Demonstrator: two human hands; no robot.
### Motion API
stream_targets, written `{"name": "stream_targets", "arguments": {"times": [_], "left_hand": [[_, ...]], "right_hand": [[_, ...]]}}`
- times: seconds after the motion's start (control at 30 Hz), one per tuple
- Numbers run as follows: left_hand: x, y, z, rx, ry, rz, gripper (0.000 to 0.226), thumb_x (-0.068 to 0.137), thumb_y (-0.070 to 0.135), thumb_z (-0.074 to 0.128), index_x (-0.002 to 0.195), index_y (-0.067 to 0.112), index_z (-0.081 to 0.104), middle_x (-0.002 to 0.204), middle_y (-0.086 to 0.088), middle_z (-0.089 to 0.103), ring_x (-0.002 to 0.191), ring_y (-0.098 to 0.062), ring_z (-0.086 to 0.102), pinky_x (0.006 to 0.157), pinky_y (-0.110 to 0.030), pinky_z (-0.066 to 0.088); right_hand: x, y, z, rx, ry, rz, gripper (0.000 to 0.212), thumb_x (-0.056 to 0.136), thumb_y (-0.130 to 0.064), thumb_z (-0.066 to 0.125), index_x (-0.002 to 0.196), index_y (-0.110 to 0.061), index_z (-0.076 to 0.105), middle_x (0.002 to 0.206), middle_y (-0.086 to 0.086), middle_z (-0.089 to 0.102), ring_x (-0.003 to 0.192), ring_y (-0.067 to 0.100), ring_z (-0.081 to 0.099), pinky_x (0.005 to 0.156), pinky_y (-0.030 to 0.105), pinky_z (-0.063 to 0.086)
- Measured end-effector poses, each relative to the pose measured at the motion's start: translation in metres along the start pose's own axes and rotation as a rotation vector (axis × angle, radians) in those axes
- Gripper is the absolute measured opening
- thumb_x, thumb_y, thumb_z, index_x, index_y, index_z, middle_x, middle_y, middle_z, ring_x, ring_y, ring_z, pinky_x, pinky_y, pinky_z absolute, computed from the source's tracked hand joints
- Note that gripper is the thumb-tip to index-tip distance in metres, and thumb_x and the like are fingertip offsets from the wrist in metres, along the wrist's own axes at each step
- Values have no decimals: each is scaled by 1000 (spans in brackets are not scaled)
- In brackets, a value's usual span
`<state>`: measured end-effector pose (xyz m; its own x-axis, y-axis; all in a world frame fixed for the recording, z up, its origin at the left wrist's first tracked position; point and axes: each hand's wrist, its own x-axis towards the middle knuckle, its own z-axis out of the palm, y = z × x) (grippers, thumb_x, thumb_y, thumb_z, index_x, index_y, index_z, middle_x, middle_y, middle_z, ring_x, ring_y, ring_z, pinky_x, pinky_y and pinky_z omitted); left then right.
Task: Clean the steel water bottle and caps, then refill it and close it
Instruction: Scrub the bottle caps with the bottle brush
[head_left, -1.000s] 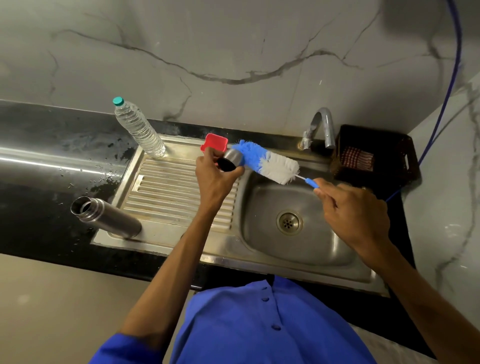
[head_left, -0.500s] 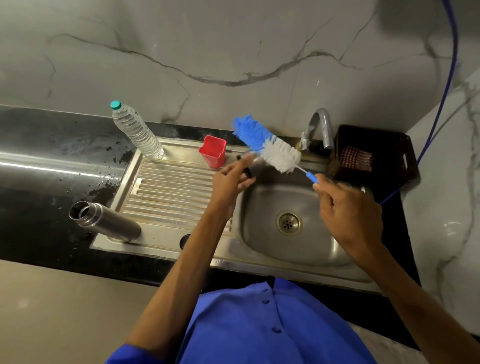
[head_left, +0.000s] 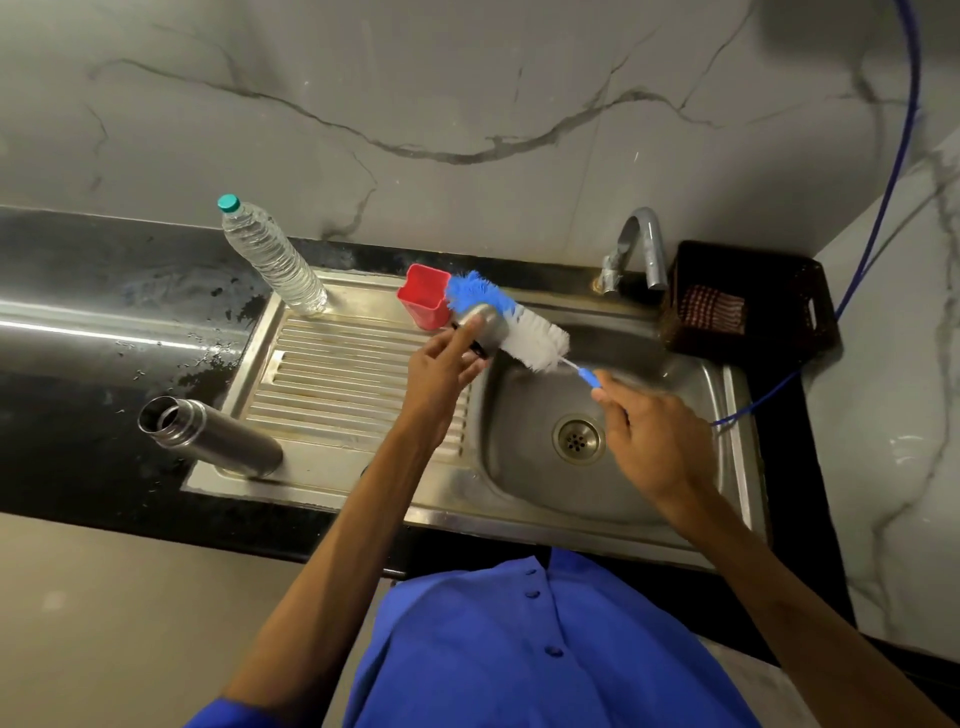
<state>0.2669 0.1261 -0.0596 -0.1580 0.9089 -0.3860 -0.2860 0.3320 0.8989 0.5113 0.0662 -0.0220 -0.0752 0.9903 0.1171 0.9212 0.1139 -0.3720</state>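
Two hands: both are occupied over the sink (head_left: 730, 415), well apart from each other.
Left hand (head_left: 441, 371): the steel cap (head_left: 483, 325) is pinched between curled fingers and thumb, held above the edge between draining board and basin.
Right hand (head_left: 652, 441): the thin blue handle of the bottle brush (head_left: 511, 325) is gripped by closed fingers; the bristles are laid against the cap.
Cap handling: judged light, rigid and probably slippery when wet; best held by its rim or dark underside, so that the steel face is left free for the bristles.
Brush handling: the bristle head is judged soft and springy, the wire stem thin and liable to bend; a hold at the handle is called for.
Steel water bottle (head_left: 218, 434): seen uncapped on the front left corner of the draining board, mouth leaning away to the left; judged stiff, smooth and easily tipped, so best taken round the body.
Red cup (head_left: 423, 299): stood just behind the cap.
Plastic water bottle (head_left: 272, 257): capped, at the back left of the board.
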Motion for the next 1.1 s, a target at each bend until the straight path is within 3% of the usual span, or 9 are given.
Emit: {"name": "stream_targets", "arguments": {"times": [0.1,0.23,0.33,0.47,0.57,0.67,0.87,1.03,1.1], "left_hand": [[-5,-4,-3,203,-93,59,46,83,47,87,114,15,77,112,-7,78,110,-23,75,99,-44,62],[2,-5,-21,353,237,106,53,70,39,96,112,21,68,106,5,75,101,-13,75,82,-25,62],[0,-11,-54,414,322,90,52,73,27,95,115,18,67,105,8,70,98,-7,70,65,-8,51],[-13,-21,-113,514,367,157,62,73,38,94,126,23,66,117,5,71,103,-12,71,83,-26,58],[-29,-30,-154,646,353,188,72,75,33,95,136,21,60,126,-3,68,111,-18,69,95,-37,60],[-45,-41,-185,773,336,175,72,75,32,94,137,18,59,129,-5,68,119,-19,66,104,-45,58],[-64,-48,-210,762,341,218,66,79,30,92,135,18,59,127,5,63,120,-13,62,104,-39,56],[-63,-48,-219,743,325,219,67,78,33,92,135,20,60,126,9,62,116,-9,61,99,-29,53],[-62,-51,-227,784,332,215,67,77,33,93,134,21,61,125,7,62,114,-10,60,97,-28,51]], "right_hand": [[4,-9,3,-80,-11,-3,35,107,-34,50,140,-31,61,90,8,76,76,33,71,57,34,44],[1,-24,7,-146,-27,-35,37,106,-33,50,142,-31,61,92,4,76,77,30,69,59,31,31],[-1,-31,8,-140,-69,-35,36,106,-34,50,140,-34,62,89,1,74,75,28,68,59,30,33],[11,-38,2,-180,-122,-47,35,106,-36,46,136,-33,64,80,2,64,65,23,59,55,30,36],[50,-49,-12,-325,-18,-144,28,106,-32,48,113,-22,73,75,7,59,52,19,42,53,24,25],[99,-69,-34,-509,39,-265,27,104,-26,48,92,-14,70,78,12,55,58,31,54,57,29,29],[181,-121,-37,-938,-74,-559,15,95,-26,59,99,-18,71,97,7,44,45,17,29,56,31,31],[224,-149,-16,-1321,-83,-824,17,94,-36,59,100,-29,73,112,5,50,50,17,45,50,29,35],[240,-167,-8,-1397,-71,-935,17,93,-35,62,105,-32,74,107,4,49,64,16,56,68,35,46]]}}
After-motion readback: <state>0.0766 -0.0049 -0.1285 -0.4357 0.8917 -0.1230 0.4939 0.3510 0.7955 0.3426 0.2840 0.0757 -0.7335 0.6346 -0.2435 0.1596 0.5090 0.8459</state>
